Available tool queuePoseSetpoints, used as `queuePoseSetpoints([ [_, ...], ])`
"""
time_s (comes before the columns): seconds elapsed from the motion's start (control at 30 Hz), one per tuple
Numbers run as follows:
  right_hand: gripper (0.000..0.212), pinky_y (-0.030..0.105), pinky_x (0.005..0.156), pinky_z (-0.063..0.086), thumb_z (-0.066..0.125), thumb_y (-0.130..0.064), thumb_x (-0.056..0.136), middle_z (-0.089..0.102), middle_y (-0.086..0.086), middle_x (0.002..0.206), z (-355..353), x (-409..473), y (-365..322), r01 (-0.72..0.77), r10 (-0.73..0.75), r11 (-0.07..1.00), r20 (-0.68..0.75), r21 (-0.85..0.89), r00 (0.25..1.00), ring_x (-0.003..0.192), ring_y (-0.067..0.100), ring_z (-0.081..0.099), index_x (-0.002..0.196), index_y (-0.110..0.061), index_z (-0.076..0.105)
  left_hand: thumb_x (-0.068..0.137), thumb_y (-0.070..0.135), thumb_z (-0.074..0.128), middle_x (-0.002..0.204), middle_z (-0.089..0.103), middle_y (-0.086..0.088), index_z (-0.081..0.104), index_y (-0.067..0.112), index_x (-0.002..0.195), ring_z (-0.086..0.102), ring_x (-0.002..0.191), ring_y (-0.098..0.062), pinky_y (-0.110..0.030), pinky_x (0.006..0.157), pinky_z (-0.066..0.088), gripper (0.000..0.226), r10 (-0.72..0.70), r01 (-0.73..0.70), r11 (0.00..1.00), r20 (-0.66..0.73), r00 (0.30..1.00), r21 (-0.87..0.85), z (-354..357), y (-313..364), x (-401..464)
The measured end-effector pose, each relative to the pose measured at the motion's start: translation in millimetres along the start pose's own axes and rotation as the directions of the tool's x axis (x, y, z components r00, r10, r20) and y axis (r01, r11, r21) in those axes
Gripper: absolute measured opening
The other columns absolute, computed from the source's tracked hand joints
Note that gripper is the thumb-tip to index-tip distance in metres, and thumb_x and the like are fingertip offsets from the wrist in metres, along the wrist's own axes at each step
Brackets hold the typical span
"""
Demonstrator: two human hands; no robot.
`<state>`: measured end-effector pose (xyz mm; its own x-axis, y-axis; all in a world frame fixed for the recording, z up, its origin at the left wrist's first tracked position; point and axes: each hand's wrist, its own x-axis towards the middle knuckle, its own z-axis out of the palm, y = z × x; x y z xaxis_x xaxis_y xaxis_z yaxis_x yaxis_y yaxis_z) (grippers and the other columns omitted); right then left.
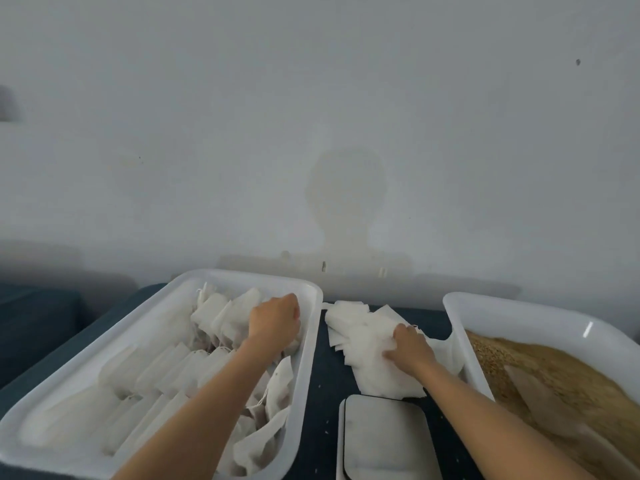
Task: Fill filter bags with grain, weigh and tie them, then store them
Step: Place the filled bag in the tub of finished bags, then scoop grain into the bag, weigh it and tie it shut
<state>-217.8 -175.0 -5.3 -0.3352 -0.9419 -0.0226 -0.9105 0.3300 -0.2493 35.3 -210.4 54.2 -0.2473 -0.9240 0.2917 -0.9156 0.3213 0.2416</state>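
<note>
Many filled bags (214,327) lay stored in the left tray (313,341); left hand (277,320) curled among them (grip unclear), right hand (408,348) pinching empty bags (363,327); grain (554,368) remained.

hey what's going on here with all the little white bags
A person is packing grain into filter bags. The left hand reaches into the left tray, which holds rows of filled, tied bags. The right hand rests on a loose pile of empty bags lying on the dark table between the trays. The scale in front has nothing on it, and the right tray holds the grain.
</note>
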Motion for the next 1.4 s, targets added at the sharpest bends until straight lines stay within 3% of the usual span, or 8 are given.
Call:
queuePoseSetpoints([
  [0.17,0.011,0.026,0.079,0.040,0.036,-0.011,0.097,0.053,0.007,0.121,0.8,5.9,1.4,0.033,-0.047,0.994,-0.134,-0.107,0.990,0.109,0.022,0.053,0.098,-0.013,0.047,0.096,0.021,0.040,0.099,0.064,0.000,0.054,0.021,0.103,0.061,0.086,-0.020,-0.028,0.075,0.046,0.016,-0.020,0.020,1.000,-0.003,1.000,-0.009,11.9,-10.2,-1.9],
  [0.27,0.026,0.024,0.070,0.038,0.034,-0.001,0.093,0.058,0.006,0.111,-1.2,7.0,3.0,0.016,-0.045,0.987,-0.177,-0.161,0.983,0.099,0.020,0.057,0.072,-0.017,0.034,0.097,0.022,0.039,0.095,0.065,0.003,0.054,0.022,0.103,0.057,0.078,-0.015,-0.025,0.071,0.046,0.016,0.002,-0.002,1.000,-0.013,1.000,-0.001,17.4,-10.7,-2.2],
  [0.43,0.030,0.029,0.053,0.025,0.039,-0.008,0.095,0.044,0.001,0.071,-37.2,2.7,-6.8,0.009,0.079,0.976,-0.391,0.218,0.917,0.067,0.019,0.042,0.066,-0.013,0.031,0.096,0.019,0.038,0.096,0.065,0.005,0.053,0.023,0.102,0.059,0.081,-0.016,-0.027,0.073,0.047,0.016,0.010,-0.014,0.998,-0.074,0.997,-0.053,9.3,-2.3,-2.7],
  [0.6,0.018,0.031,0.067,0.031,0.046,-0.008,0.095,0.048,0.014,0.080,-100.3,-29.7,10.7,0.141,0.231,0.582,-0.329,0.801,0.916,0.077,0.023,0.044,0.078,-0.003,0.048,0.093,0.022,0.048,0.100,0.064,0.010,0.055,0.023,0.098,0.058,0.090,-0.010,-0.024,0.074,0.043,0.008,0.181,-0.199,0.941,-0.090,0.979,-0.273,-9.8,39.2,-11.8],
  [0.8,0.018,0.035,0.063,0.048,0.043,-0.018,0.099,0.058,0.009,0.089,-129.9,-97.4,64.6,0.109,0.224,0.102,-0.130,0.989,0.966,0.082,0.022,0.056,0.091,-0.014,0.059,0.090,0.028,0.059,0.100,0.059,0.010,0.049,0.020,0.106,0.058,0.090,-0.012,-0.029,0.079,0.048,0.020,0.348,-0.149,0.664,0.126,0.929,-0.732,-13.5,152.0,-36.1],
  [1.0,0.017,0.031,0.071,0.048,0.049,-0.019,0.096,0.068,0.000,0.092,-120.9,-154.5,123.1,0.145,0.183,0.372,-0.225,0.917,0.957,0.083,0.020,0.062,0.100,-0.016,0.065,0.094,0.054,0.042,0.119,0.058,-0.006,0.047,0.014,0.124,0.058,0.108,-0.020,-0.038,0.096,0.050,0.050,0.347,0.252,0.340,0.370,0.862,-0.906,16.9,251.7,-63.9],
  [1.13,0.022,0.024,0.068,0.044,0.049,-0.007,0.093,0.070,0.006,0.093,-118.9,-176.5,152.6,0.097,0.099,0.379,-0.145,0.920,0.984,0.079,0.016,0.063,0.093,-0.014,0.069,0.092,0.047,0.053,0.096,0.065,0.001,0.061,0.018,0.106,0.063,0.091,-0.016,-0.027,0.080,0.054,0.033,0.436,0.441,0.142,0.456,0.776,-0.886,37.7,279.9,-73.9],
  [1.4,0.008,0.027,0.072,0.046,0.058,-0.015,0.092,0.056,0.006,0.087,-93.6,-161.1,181.0,0.071,0.204,0.793,-0.374,0.606,0.905,0.079,0.019,0.054,0.087,-0.011,0.052,0.092,0.019,0.059,0.068,0.049,0.004,0.047,0.016,0.071,0.048,0.050,-0.001,-0.013,0.043,0.037,0.024,0.420,0.167,0.312,0.294,0.859,-0.935,62.4,295.0,-87.9],
])
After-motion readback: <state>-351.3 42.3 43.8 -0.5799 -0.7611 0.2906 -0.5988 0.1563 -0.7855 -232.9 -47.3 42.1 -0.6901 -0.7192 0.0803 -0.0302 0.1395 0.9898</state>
